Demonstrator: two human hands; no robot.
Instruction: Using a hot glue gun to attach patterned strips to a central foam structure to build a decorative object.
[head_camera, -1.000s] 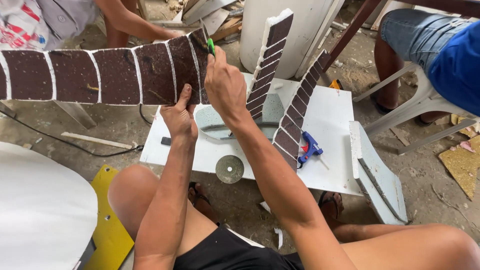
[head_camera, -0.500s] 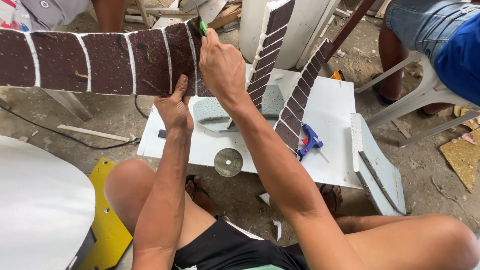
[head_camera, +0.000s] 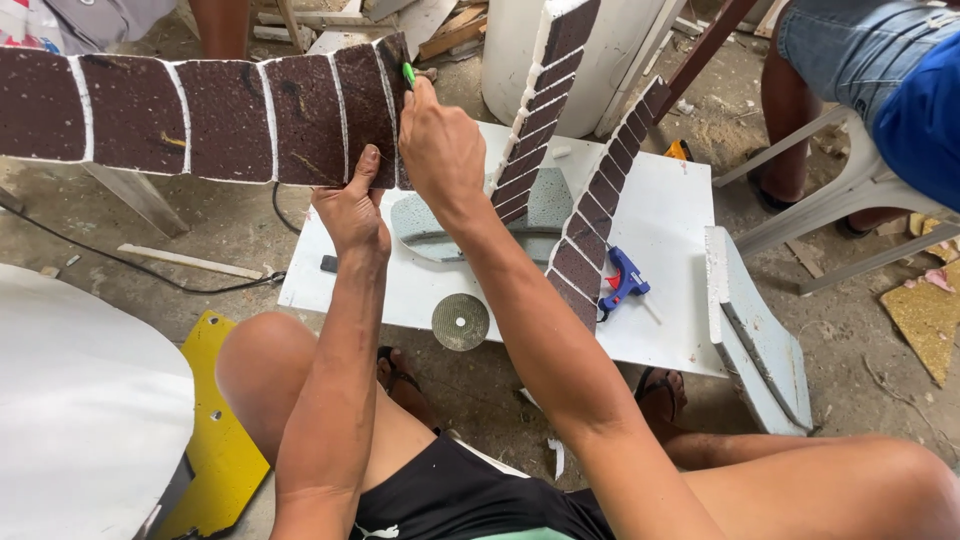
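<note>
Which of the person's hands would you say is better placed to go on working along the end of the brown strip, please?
The right hand, probably: it holds the green tool at the end of the brown strip. The left hand grips the strip's lower edge, steadying it, so it looks less free.

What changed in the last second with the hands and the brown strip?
Little. The right hand with the green tool slid slightly left along the end of the brown panelled strip; part of that may be the head camera shifting. The left hand kept gripping the strip's lower edge. Nothing was released. The grinding disc and blue glue gun stayed on the white board.
</note>
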